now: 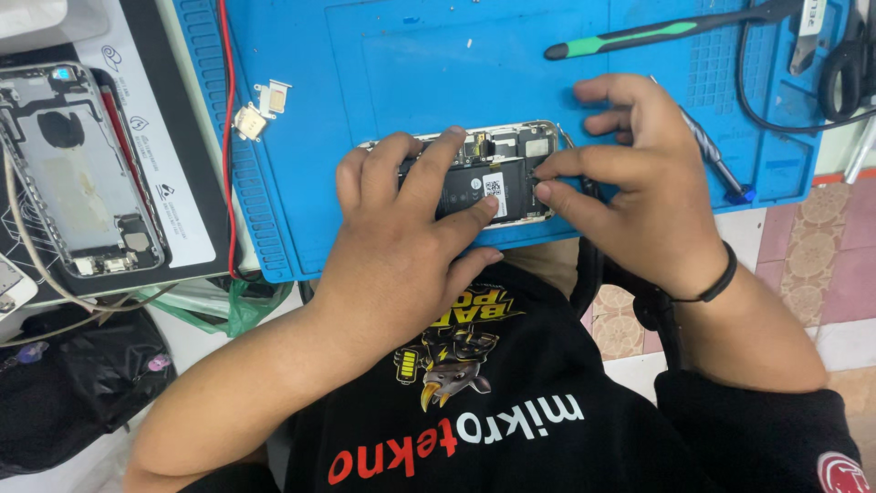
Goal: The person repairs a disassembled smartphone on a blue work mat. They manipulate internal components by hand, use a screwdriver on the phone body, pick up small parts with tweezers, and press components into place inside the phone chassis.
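The blue mat (383,64) carries an opened phone (488,173) at its near edge (black battery inside). The left hand (401,228) presses it with spread fingers; the right hand (630,173) pinches at its right end.

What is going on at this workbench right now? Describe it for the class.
A person is working on an opened phone lying on a blue work mat. The left hand presses down on the phone's black battery area, while the right hand pinches at its right end. A green-handled tool and a screwdriver lie unused on the mat. A second stripped phone shell sits off to the left.
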A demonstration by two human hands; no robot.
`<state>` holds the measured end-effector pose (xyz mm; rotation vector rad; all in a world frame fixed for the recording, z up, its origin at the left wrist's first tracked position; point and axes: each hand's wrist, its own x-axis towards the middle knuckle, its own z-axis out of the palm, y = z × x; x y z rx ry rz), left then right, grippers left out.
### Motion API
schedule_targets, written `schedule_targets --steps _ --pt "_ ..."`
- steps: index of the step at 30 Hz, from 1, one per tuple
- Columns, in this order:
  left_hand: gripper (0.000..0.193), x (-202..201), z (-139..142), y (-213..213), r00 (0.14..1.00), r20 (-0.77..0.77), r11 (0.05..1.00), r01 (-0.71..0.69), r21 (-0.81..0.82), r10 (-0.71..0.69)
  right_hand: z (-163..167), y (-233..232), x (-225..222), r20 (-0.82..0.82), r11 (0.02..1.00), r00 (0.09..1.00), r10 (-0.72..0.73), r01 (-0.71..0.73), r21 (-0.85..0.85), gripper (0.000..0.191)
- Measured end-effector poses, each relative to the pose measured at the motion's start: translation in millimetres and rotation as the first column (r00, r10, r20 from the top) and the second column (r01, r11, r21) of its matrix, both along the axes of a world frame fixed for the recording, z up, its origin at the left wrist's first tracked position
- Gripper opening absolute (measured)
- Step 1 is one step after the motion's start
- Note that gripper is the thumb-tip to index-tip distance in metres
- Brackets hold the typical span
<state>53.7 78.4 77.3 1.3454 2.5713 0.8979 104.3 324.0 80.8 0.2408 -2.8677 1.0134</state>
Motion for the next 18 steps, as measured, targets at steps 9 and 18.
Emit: schedule_targets --steps 9,18 --pt "0.039 1 2 4 1.0 0.0 1.0 0.003 -0.005 -0.003 0 14 -14 0.178 0.996 0.98 0.091 -0.089 -0.019 0.023" --pt "0.039 0 -1 3 1.0 -0.009 1.0 0.006 0.006 -0.006 -5 17 -19 0.189 0.993 0.976 0.11 -0.099 -0.067 0.024"
